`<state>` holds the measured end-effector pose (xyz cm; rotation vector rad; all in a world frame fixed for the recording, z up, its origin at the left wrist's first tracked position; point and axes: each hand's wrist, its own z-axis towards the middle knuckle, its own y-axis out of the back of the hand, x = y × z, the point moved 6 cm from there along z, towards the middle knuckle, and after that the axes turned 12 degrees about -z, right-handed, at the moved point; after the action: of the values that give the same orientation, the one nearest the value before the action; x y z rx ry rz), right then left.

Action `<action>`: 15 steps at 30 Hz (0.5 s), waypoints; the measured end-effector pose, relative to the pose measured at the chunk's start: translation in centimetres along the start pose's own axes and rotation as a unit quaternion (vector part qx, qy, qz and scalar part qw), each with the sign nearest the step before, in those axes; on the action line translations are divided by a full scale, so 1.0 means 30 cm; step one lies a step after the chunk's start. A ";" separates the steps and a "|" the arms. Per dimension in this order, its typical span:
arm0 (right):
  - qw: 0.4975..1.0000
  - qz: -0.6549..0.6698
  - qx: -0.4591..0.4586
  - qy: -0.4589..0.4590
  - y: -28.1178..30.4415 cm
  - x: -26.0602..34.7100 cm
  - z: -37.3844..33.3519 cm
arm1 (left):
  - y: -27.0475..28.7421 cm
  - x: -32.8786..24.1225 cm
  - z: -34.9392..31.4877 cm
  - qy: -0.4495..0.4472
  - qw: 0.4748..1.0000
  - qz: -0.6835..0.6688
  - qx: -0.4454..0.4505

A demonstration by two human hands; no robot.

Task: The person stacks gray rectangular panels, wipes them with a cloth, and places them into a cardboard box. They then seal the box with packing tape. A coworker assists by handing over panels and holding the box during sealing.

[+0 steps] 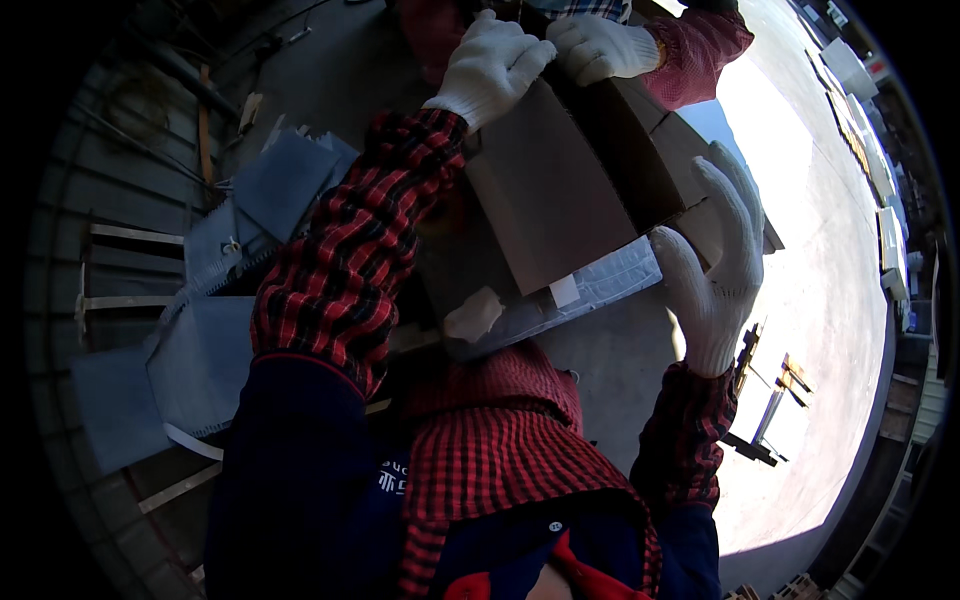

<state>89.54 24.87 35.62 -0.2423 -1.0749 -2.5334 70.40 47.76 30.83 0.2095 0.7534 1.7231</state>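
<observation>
Far left, well out from the left hand (490, 72) and nearer the body: pale slats (130, 302). Closer in, grey-blue sheets (285, 185) lay in a loose pile, some with toothed edges, to the left of that hand and its red-and-black checked sleeve (340, 240).

Left hand in a white knit glove, fingers curled, at the far edge of a cardboard box (550, 185). Could not tell whether the fingers pinched the edge or only rested there. The box ran from that hand back toward the body and rightward, tilted, its dark inside showing along the right.

Nearer the body than the left hand, under the box's near edge: a package in clear wrap (605, 285) with a white label, a crumpled pale scrap (473, 315) at its left end.

Just right of the left hand, a co-worker's gloved hand (603, 50), fingers bent, at the far end of the same box; its grip was unclear.

Right hand (712, 262), gloved, wide, thumb well apart from the fingers, nothing seen held. Box's near right corner and the package's right end lay just left of its thumb; contact could not be made out. Right of and below this hand, a metal stand (770, 410) stood on sunlit floor (825, 300).
</observation>
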 end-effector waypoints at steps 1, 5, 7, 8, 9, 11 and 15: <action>0.998 -0.048 0.037 -0.001 -0.108 -0.011 0.002 | -0.006 0.017 -0.015 -0.022 1.000 0.004 0.002; 0.996 0.017 0.065 -0.055 -0.282 -0.055 -0.144 | -0.075 0.022 -0.141 -0.039 0.999 -0.014 -0.014; 0.996 0.007 0.072 -0.058 -0.278 -0.050 -0.190 | -0.086 0.016 -0.154 -0.013 1.000 -0.013 -0.011; 0.995 0.009 0.068 -0.070 -0.286 -0.048 -0.191 | -0.088 0.026 -0.157 0.007 1.000 -0.019 -0.001; 0.995 0.010 0.061 -0.076 -0.298 -0.036 -0.172 | -0.081 0.032 -0.155 0.012 1.000 -0.015 0.014; 0.995 0.005 0.058 -0.084 -0.297 -0.048 -0.176 | -0.079 0.032 -0.151 0.019 0.999 -0.007 0.043; 0.980 0.129 0.097 -0.115 -0.262 -0.059 -0.161 | -0.079 0.036 -0.153 0.035 0.999 -0.027 0.018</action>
<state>87.91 26.88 26.58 -0.5918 -1.2774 -2.1917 69.64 47.30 25.64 0.1523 0.8346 1.6737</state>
